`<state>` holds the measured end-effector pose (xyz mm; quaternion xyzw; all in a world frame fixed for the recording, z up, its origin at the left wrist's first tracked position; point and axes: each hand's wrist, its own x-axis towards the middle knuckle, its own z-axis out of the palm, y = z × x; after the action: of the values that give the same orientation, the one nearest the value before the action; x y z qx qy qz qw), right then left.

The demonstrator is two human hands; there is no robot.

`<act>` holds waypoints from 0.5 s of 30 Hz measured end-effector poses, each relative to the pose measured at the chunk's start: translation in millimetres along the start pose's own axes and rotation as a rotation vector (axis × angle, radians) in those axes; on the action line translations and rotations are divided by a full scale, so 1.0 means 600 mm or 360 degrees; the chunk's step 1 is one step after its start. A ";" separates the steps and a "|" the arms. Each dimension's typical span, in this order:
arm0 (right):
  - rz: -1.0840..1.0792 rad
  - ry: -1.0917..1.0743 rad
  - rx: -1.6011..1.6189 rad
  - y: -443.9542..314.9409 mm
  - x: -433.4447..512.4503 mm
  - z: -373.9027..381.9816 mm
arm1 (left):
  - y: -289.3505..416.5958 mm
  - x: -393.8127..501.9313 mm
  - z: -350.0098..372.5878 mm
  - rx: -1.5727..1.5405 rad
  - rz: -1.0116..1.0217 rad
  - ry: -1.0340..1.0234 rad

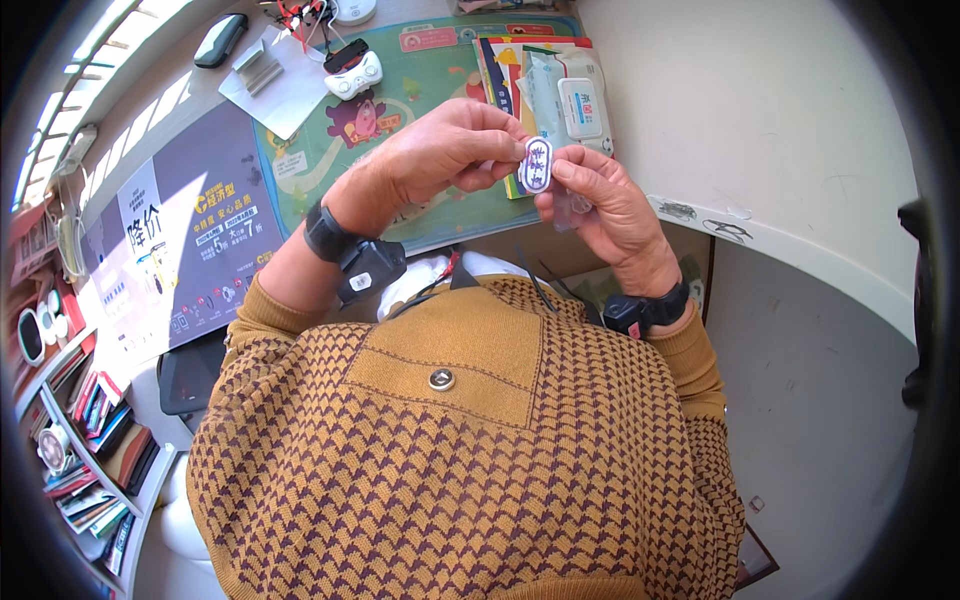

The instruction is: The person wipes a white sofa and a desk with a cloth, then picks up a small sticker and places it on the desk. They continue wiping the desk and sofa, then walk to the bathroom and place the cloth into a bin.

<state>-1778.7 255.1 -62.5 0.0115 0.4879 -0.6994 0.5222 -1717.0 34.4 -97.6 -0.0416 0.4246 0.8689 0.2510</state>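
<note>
A small white oval name patch (535, 165) with a dark blue border and stitched-looking writing is held up between my hands, above the desk's front edge. My left hand (461, 146) pinches its upper left edge between thumb and forefinger. Close by its right side is my right hand (611, 206), thumb near the patch. A small piece of clear plastic, perhaps a little bag (571, 210), is gripped in the right fingers. Whether the right fingertips also touch the patch is hard to tell. Both wrists wear black strapped devices.
Under my hands lies a green illustrated desk mat (420, 210). A pack of wipes (581, 109) rests on several booklets (499, 56). Further left are a white game controller (354, 75), paper (292, 101), a dark case (221, 40) and a purple printed mat (202, 217). A bookshelf (94, 465) stands lower left.
</note>
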 end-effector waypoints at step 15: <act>-0.0079 0.0013 0.0041 0.006 0.008 -0.001 | -0.014 -0.007 0.013 -0.0414 0.0160 0.0037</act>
<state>-1778.4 252.1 -67.4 0.0089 0.4811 -0.7183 0.5025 -1708.2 43.0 -97.6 -0.0626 0.3128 0.9275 0.1949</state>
